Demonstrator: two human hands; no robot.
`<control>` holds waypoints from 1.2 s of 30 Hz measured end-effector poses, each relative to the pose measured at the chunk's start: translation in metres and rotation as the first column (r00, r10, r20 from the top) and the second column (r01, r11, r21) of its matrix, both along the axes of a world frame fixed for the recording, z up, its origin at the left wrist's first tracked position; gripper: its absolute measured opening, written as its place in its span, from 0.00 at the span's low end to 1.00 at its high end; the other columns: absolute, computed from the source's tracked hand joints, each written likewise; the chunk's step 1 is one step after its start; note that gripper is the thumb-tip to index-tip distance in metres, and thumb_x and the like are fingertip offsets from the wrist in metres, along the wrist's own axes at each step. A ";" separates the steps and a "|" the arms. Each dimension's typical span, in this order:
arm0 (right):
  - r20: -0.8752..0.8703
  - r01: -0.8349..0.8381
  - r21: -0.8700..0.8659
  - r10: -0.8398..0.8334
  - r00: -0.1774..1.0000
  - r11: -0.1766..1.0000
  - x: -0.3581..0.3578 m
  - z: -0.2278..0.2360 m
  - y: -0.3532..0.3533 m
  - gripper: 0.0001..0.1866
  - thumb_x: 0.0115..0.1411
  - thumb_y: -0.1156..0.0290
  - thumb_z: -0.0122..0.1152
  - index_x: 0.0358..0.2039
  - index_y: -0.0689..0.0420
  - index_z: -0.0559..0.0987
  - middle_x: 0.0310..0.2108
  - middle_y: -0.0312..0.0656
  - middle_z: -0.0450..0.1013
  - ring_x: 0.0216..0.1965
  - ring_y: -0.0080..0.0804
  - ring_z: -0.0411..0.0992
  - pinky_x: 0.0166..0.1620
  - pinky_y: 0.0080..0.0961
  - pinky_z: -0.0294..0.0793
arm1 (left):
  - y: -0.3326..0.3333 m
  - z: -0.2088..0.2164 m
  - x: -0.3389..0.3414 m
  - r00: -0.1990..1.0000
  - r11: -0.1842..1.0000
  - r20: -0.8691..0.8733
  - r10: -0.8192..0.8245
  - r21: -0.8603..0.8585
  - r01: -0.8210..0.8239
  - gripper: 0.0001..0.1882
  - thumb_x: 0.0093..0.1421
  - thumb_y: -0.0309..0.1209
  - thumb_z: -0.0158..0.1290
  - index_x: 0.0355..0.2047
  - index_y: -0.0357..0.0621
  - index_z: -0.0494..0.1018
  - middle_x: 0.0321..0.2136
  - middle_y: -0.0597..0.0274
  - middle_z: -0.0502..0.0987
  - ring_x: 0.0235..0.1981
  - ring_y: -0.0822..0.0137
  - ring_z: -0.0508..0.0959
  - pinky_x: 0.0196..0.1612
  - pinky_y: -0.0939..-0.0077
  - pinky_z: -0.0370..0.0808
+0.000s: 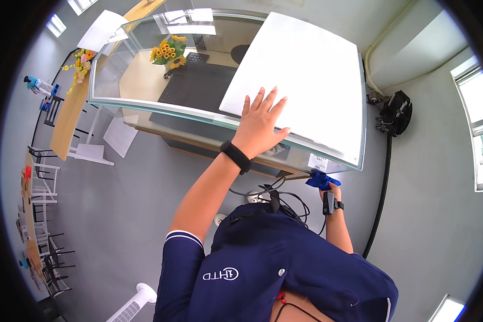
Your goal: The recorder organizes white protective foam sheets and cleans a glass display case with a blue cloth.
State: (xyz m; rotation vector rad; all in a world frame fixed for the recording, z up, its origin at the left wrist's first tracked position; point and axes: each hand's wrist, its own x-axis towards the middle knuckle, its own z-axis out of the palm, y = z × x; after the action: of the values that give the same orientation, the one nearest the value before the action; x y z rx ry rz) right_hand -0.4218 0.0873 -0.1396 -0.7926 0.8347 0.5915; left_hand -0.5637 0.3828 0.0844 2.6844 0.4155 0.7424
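My left hand (260, 121) lies with its fingers spread at the front edge of a glass display case (182, 110). Its fingertips overlap a white panel (300, 70) on the case's right part. Lower and to the right, my right hand (333, 191) is closed around a bunched blue cloth (322, 181), held against or close to the case's front right corner. The cloth covers part of the fingers. A black band is on my left wrist, and a small dark device is strapped to my right.
Through the glass show sunflowers (168, 52) and a dark flat panel (198, 86). Black cables (298, 201) hang between me and the case. A black wall-mounted device (396, 114) is at the right. A white tower fan (134, 305) stands lower left; tables and chairs line the far left.
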 end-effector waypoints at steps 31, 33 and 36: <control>-0.017 -0.613 -0.293 0.637 0.771 0.734 0.011 -0.065 0.068 0.09 0.51 0.75 0.42 0.34 0.60 0.66 0.34 0.44 0.67 0.38 0.34 0.65 0.46 0.31 0.64 | 0.084 0.029 -0.121 0.838 0.923 0.399 0.373 -0.070 -0.377 0.14 0.47 0.21 0.45 0.36 0.42 0.66 0.32 0.55 0.72 0.30 0.55 0.73 0.33 0.69 0.71; -0.056 -0.675 -0.317 0.697 0.714 0.666 0.010 -0.060 0.076 0.05 0.51 0.71 0.45 0.28 0.58 0.65 0.21 0.43 0.67 0.25 0.35 0.67 0.30 0.29 0.71 | 0.092 0.026 -0.204 0.637 0.748 0.402 0.658 -0.255 -0.612 0.09 0.50 0.23 0.46 0.33 0.35 0.66 0.28 0.55 0.73 0.25 0.66 0.73 0.28 0.75 0.69; 0.075 -0.634 -0.744 0.969 0.236 0.212 -0.010 -0.028 0.103 0.08 0.49 0.67 0.50 0.23 0.58 0.66 0.19 0.43 0.67 0.23 0.37 0.67 0.28 0.28 0.70 | 0.084 -0.020 -0.357 0.300 0.485 0.409 0.862 -0.490 -0.724 0.09 0.53 0.25 0.45 0.32 0.30 0.64 0.24 0.59 0.70 0.22 0.76 0.67 0.24 0.83 0.65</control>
State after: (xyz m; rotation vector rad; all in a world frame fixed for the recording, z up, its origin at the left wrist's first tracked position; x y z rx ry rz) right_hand -0.4315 0.1905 -0.1677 -1.9976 -0.1526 1.0511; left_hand -0.9211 0.4669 0.0648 1.6637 1.6067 1.6565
